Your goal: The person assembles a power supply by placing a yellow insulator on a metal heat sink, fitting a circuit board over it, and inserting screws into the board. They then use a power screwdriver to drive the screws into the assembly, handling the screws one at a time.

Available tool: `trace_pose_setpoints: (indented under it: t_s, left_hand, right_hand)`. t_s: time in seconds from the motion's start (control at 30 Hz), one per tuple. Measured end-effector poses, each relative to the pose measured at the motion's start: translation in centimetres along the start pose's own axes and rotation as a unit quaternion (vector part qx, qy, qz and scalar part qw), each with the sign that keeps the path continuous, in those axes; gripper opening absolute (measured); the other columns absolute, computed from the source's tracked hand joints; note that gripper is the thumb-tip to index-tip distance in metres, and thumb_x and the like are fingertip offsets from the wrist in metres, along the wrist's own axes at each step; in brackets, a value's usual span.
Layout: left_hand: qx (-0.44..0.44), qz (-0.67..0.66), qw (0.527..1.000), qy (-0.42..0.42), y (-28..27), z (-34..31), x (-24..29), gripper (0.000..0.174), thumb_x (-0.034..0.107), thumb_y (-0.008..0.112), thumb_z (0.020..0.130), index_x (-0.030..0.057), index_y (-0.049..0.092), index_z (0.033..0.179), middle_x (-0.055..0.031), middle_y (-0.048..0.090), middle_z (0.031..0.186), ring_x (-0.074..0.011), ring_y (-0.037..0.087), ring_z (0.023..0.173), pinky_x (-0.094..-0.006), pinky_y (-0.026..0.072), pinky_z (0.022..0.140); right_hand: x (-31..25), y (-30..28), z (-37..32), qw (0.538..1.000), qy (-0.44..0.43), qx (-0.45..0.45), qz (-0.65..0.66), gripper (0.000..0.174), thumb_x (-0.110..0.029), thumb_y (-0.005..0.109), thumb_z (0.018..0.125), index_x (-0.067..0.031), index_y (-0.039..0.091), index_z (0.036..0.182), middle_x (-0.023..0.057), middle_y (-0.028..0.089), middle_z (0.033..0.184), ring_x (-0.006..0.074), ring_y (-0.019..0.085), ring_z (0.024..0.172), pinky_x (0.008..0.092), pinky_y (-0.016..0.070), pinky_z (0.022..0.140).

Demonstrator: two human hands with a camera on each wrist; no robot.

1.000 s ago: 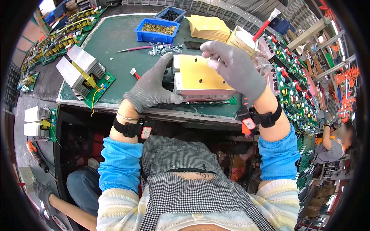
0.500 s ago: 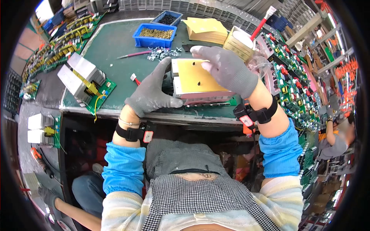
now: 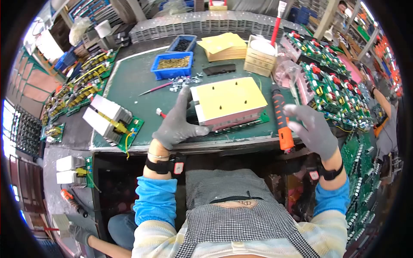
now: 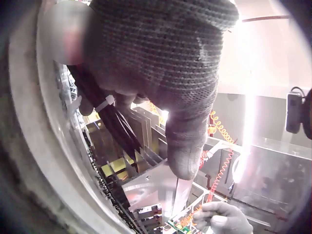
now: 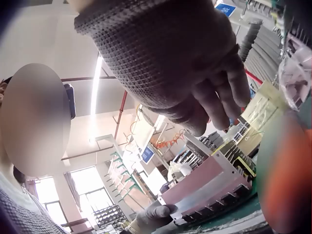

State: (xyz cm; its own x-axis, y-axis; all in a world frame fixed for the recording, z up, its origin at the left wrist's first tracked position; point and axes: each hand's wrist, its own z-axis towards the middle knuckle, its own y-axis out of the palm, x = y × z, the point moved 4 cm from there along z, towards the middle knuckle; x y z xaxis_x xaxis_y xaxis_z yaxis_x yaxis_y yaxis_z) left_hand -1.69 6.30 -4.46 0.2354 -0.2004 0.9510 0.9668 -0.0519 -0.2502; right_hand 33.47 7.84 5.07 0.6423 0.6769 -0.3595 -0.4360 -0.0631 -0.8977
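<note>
A heat-sink assembly on a green circuit board, topped by a yellow sheet (image 3: 230,98) with several dark screws standing in it, sits near the table's front edge. My gloved left hand (image 3: 176,122) grips its left end, thumb at the front corner and fingers toward the back. In the left wrist view the thumb (image 4: 184,151) lies against the metal fins. My gloved right hand (image 3: 314,131) hovers right of an orange and black electric screwdriver (image 3: 282,122), fingers loosely bent and apart, holding nothing. The right wrist view shows the assembly's pink side (image 5: 204,187) below that hand.
Behind stand a blue bin of brass screws (image 3: 173,64), a stack of yellow sheets (image 3: 221,45) and a wooden box (image 3: 260,60). Small metal clips (image 3: 185,81) lie near a pink-handled tool (image 3: 157,88). Populated circuit boards (image 3: 333,86) line the right; another heat-sink board (image 3: 109,120) sits left.
My right hand has moved off the yellow sheet to the right, beside the electric screwdriver. The left hand stays on the assembly. The head view has tilted up, showing more of the background.
</note>
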Motion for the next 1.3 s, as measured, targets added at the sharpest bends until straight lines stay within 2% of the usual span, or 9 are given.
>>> trace_pose_setpoints:
  t_s: [0.07,0.13,0.17,0.3,0.47,0.67,0.8,1.03,1.3]
  left_hand:
    - [0.021,0.088,0.995,0.037,-0.3,0.3,-2.0,0.131,0.019,0.096,0.058,-0.0032,0.015,0.159,-0.0216,0.040,0.155,-0.0292,0.038,0.145,-0.0364,0.0275,0.121]
    - [0.004,0.002,1.000,0.022,0.9,-0.6,1.5,0.130,0.011,0.092,0.061,0.0067,0.011,0.163,-0.0164,0.035,0.159,-0.0275,0.037,0.144,-0.0427,0.0341,0.117]
    - [0.039,0.114,0.989,0.081,0.4,-0.9,0.2,0.128,0.014,0.091,0.062,0.0077,0.014,0.163,-0.0150,0.034,0.160,-0.0286,0.038,0.145,-0.0436,0.0348,0.117]
    - [0.101,0.051,0.985,0.127,-1.6,-2.8,0.5,0.103,0.045,0.076,0.085,0.0030,0.019,0.161,-0.0182,0.027,0.164,-0.0335,0.028,0.151,-0.0494,0.0236,0.123]
    - [0.142,0.013,0.969,0.201,0.4,-3.0,6.3,0.070,0.030,0.058,0.103,-0.0074,0.028,0.154,-0.0252,0.044,0.152,-0.0347,0.044,0.142,-0.0467,0.0329,0.120]
    - [-0.042,-0.142,0.971,0.189,11.3,-0.7,11.8,0.068,0.034,0.056,0.102,-0.0041,0.034,0.153,-0.0229,0.051,0.147,-0.0320,0.051,0.137,-0.0463,0.0362,0.118]
    - [-0.364,-0.324,0.867,-0.100,28.0,0.7,13.2,0.063,0.028,0.061,0.098,-0.0047,0.041,0.147,-0.0235,0.058,0.137,-0.0323,0.061,0.121,-0.0425,0.0499,0.102]
    - [-0.507,-0.347,0.714,-0.336,41.8,-0.6,8.8,0.051,0.028,0.066,0.097,0.0045,0.051,0.140,-0.0136,0.061,0.135,-0.0281,0.062,0.119,-0.0449,0.0491,0.104]
    - [-0.609,-0.281,0.653,-0.352,50.8,-3.2,12.1,0.047,0.043,0.064,0.100,0.0079,0.059,0.130,-0.0086,0.066,0.123,-0.0213,0.065,0.110,-0.0379,0.0536,0.093]
  right_hand:
    - [0.2,0.8,-1.0,0.992,0.038,0.028,0.117,0.035,-0.014,0.065,0.093,-0.0033,0.062,0.126,0.0162,0.070,0.118,0.0312,0.070,0.105,0.0395,0.0563,0.087]
    - [0.2,0.8,-3.4,0.965,0.087,0.093,0.230,0.038,-0.013,0.066,0.092,-0.0028,0.060,0.128,0.0148,0.071,0.120,0.0245,0.073,0.104,0.0364,0.0588,0.083]
    - [0.3,0.7,-4.4,0.972,0.121,0.089,0.180,0.038,-0.013,0.067,0.093,-0.0030,0.060,0.130,0.0142,0.071,0.120,0.0216,0.072,0.104,0.0351,0.0581,0.084]
    - [3.9,5.2,-9.8,0.895,0.194,0.224,0.332,0.028,-0.021,0.063,0.100,0.0011,0.065,0.118,0.0070,0.072,0.097,0.0139,0.069,0.083,0.0289,0.0570,0.074]
    - [6.0,5.5,-17.8,0.664,0.387,0.396,0.503,0.045,-0.035,0.054,0.103,0.0025,0.061,0.126,0.0143,0.071,0.097,0.0156,0.068,0.075,0.0271,0.0572,0.059]
    - [10.9,4.8,-25.6,0.400,0.346,0.612,0.589,0.043,-0.044,0.051,0.105,-0.0037,0.050,0.121,0.0139,0.069,0.092,0.0209,0.068,0.069,0.0316,0.0573,0.057]
    - [8.0,6.8,-28.1,0.426,0.351,0.601,0.578,0.050,-0.050,0.049,0.105,-0.0029,0.048,0.124,0.0142,0.069,0.092,0.0214,0.066,0.066,0.0308,0.0523,0.054]
    - [3.8,5.1,-35.0,0.361,0.320,0.724,0.493,0.054,-0.051,0.041,0.107,-0.0012,0.052,0.124,0.0095,0.067,0.089,0.0171,0.065,0.071,0.0290,0.0523,0.059]
    - [4.5,7.0,-34.8,0.561,0.285,0.707,0.324,0.037,-0.034,0.051,0.106,-0.0043,0.049,0.128,0.0074,0.066,0.096,0.0126,0.062,0.077,0.0269,0.0520,0.067]
